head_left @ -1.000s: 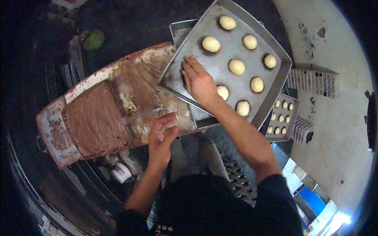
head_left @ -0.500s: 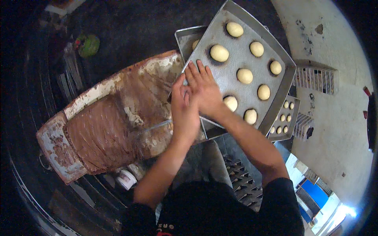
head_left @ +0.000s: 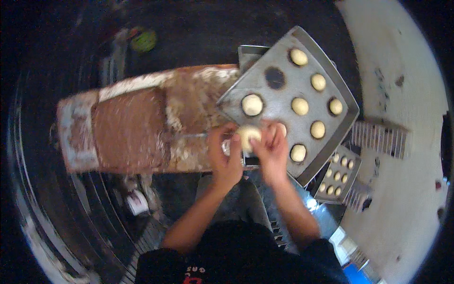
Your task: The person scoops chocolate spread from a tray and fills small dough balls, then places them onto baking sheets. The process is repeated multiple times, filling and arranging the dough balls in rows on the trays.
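A pale round dough ball is held between both hands in front of the near left side of a metal baking tray. My left hand closes on its left side. The fingers of my right hand pinch its right side. Several more dough balls sit in spaced rows on the tray, among them one ball near the left corner. A bare dark round spot shows between the balls. My right hand partly hides another ball.
Another tray shows beneath the first. A long worn board or bench with a brown covered part stretches left. At the lower right is a smaller-looking tray of dough balls, near slatted racks and a pale wall.
My hands have parted from being pressed together and now hold a dough ball. The ball over the dark spot has left the tray. A ball now shows near the left corner, where my hands were.
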